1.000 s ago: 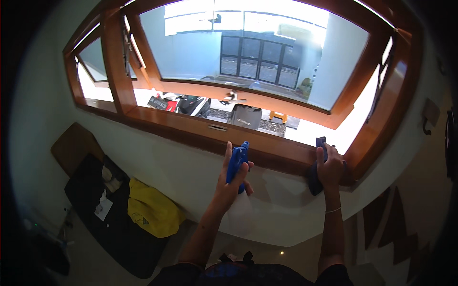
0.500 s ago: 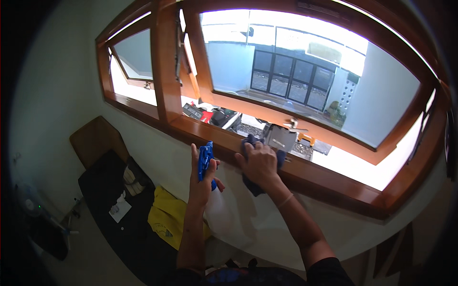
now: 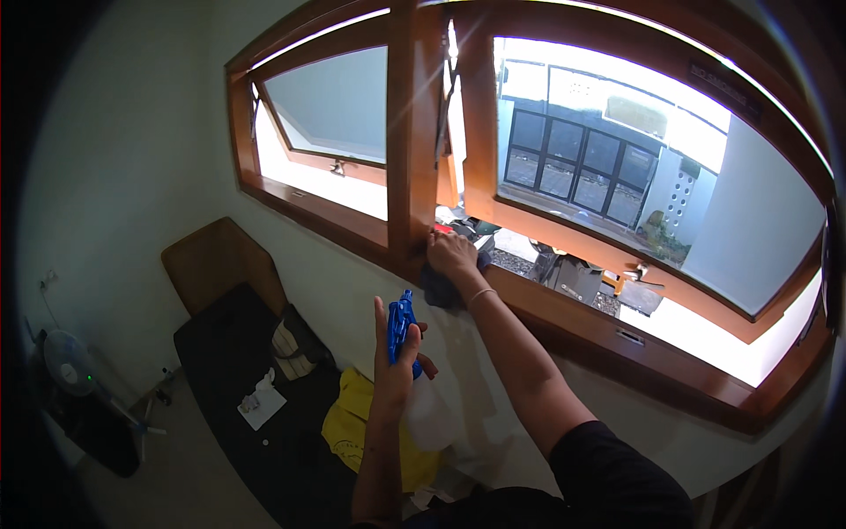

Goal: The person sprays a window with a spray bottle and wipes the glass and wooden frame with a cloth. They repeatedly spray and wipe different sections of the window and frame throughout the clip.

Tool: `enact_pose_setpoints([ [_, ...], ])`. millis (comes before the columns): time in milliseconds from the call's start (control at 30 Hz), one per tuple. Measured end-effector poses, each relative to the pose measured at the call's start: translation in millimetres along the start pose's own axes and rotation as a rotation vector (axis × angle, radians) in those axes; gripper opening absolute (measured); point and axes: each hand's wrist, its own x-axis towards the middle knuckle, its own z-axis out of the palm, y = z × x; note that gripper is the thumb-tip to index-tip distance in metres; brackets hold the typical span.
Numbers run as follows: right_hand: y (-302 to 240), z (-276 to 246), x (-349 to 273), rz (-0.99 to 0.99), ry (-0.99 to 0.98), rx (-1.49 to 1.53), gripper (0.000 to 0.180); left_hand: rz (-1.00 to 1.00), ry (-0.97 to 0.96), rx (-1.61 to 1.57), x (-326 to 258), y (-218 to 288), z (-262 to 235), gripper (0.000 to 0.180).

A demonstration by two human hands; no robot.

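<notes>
My left hand is wrapped round the neck of a spray bottle with a blue trigger head and a pale translucent body. It holds the bottle upright in front of the wall, below the window. My right hand is closed over a dark blue cloth, pressing it onto the brown wooden window sill close to the upright post. Part of the cloth hangs over the sill's inner edge. The fingertips are partly hidden by the hand itself.
Two tilted window panes, left and right, stand open outward above the sill. A metal latch juts from the right sash. Below lies a black bench with a yellow cloth. A fan stands at far left.
My right hand has slid the cloth leftward along the sill to the post. The view has turned left. My left hand still holds the spray bottle.
</notes>
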Motion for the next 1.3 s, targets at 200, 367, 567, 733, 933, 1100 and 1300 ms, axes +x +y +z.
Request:
enact_pose_setpoints([
  [200,-5.3,-8.8,-69.9,-0.385,0.267,-0.111,0.024,-0.053,0.006,-0.045,2.3,-2.9,-23.9,0.071],
  [367,-20.3,-11.2,-28.4,-0.055,0.068,-0.099,0.032,-0.07,-0.057,-0.035,3.7,-4.5,-9.0,0.069],
  [567,-26.3,4.0,-8.6,0.089,-0.008,-0.013,0.04,-0.116,-0.127,-0.019,-10.4,4.7,4.0,0.077],
  [733,7.2,-30.1,-25.1,0.124,-0.085,-0.023,0.043,-0.121,-0.149,0.022,-20.9,11.1,22.9,0.078],
  [933,74.3,-102.9,-92.7,0.136,-0.084,-0.128,0.04,-0.148,-0.296,-0.071,-38.8,3.3,71.1,0.078],
  [1100,157.0,-189.6,-192.4,0.216,0.059,-0.217,0.036,-0.197,-0.455,-0.115,-65.7,-17.7,135.6,0.079],
  [1300,277.5,-315.2,-319.3,0.459,0.187,-0.277,0.03,-0.292,-0.654,-0.206,-115.6,-37.2,222.3,0.084],
])
